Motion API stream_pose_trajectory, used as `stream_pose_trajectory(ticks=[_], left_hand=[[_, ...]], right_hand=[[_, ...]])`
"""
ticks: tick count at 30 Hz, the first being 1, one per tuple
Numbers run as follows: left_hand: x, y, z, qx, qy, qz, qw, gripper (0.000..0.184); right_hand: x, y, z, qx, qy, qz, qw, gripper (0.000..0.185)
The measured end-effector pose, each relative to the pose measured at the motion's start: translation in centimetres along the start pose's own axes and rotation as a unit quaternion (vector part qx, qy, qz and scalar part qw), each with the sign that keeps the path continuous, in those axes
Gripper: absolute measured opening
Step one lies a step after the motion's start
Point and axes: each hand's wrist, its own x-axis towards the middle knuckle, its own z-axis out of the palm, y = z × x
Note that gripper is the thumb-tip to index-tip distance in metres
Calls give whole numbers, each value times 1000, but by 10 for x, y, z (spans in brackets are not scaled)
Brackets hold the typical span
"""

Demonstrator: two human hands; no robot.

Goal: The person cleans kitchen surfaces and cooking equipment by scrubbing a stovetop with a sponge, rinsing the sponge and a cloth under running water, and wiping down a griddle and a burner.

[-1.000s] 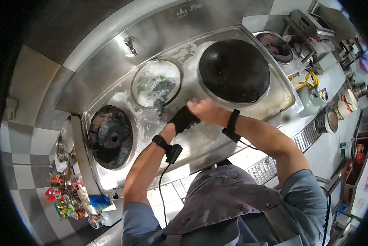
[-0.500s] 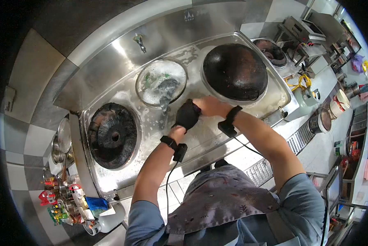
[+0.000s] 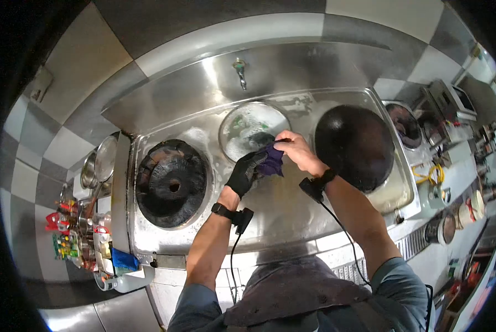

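Right hand (image 3: 299, 152) fingers pinching purple cloth (image 3: 271, 162); gloved left hand (image 3: 243, 174) touching it, can't tell if gripping. Colourful packets (image 3: 65, 248): labels too small to read.

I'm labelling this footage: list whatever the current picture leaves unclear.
Head view:
Purple fabric: full shape hidden, bunched between the left hand and right hand.
Grey clump: partly hidden behind the fabric and hands.
Apron: cut off by the bottom edge.
Green-yellow items: too small to identify.
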Motion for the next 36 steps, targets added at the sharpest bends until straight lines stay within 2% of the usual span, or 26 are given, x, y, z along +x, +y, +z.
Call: stream_pose_trajectory(ticks=[2,4,6,8,10,11,12,14,15,16,18,19,20,21,22,23,24,25,26,27,28,29,31,32,33,36], left_hand=[[15,8,-20,-42,50,29,997,46],[23,18,-30,-51,55,45,996,46],[36,37,-41,-60,53,67,995,46],[54,39,-79,-16,142,36,989,57],[72,43,-116,-12,170,72,983,65],[81,44,-131,-8,195,106,975,73],[90,42,-145,-11,196,105,975,73],[101,42,-159,121,302,125,937,72],[109,30,-176,-38,279,165,945,64],[115,22,-187,-42,280,162,945,64],[129,5,-201,64,217,125,966,62],[143,-26,-220,-1,237,121,964,54],[142,-31,-220,-3,238,120,964,54],[140,-31,-217,187,172,138,957,51],[145,-28,-210,269,137,195,933,47],[150,-26,-205,349,109,258,894,44],[155,-23,-199,414,89,323,846,41],[159,-29,-204,539,130,303,775,39],[164,-37,-210,652,169,276,686,36],[172,-43,-217,651,168,277,687,36],[182,-48,-223,493,161,269,812,33],[189,-52,-227,316,146,247,904,32],[194,-55,-234,231,144,134,953,29],[196,-55,-236,188,149,77,968,29],[196,-58,-233,341,156,128,918,28],[188,-51,-216,548,161,214,792,25]], right_hand=[[32,1,4,-3,6,-37,999,18],[53,8,14,-4,15,-66,998,21],[80,8,21,173,19,-22,984,24],[111,18,25,179,9,-25,983,28],[138,19,32,-19,107,-61,992,33],[149,16,29,-89,107,-59,989,35],[159,15,31,-91,106,-57,989,35],[178,23,34,-301,136,-116,937,35],[195,34,30,-402,105,-130,900,35],[205,49,30,-405,103,-127,900,35],[224,81,29,-460,135,-126,869,26],[236,107,25,-453,150,-162,864,23],[244,123,28,-454,149,-160,864,23],[250,136,32,-474,73,-94,872,23],[252,142,35,-489,-4,-27,872,24],[248,139,44,-490,-2,-26,872,24],[245,135,56,-556,-56,-75,826,23],[239,127,69,-616,-108,-121,771,21],[230,112,81,-617,-107,-120,771,21],[220,93,94,-461,-61,-157,871,23],[213,79,105,-287,-13,-189,939,25],[208,74,112,-287,-12,-187,939,25],[204,67,119,-150,-35,-85,984,26],[205,67,122,-151,-33,-85,984,26],[206,67,126,-168,-1,-104,980,26],[222,100,119,-251,59,-180,949,24]])
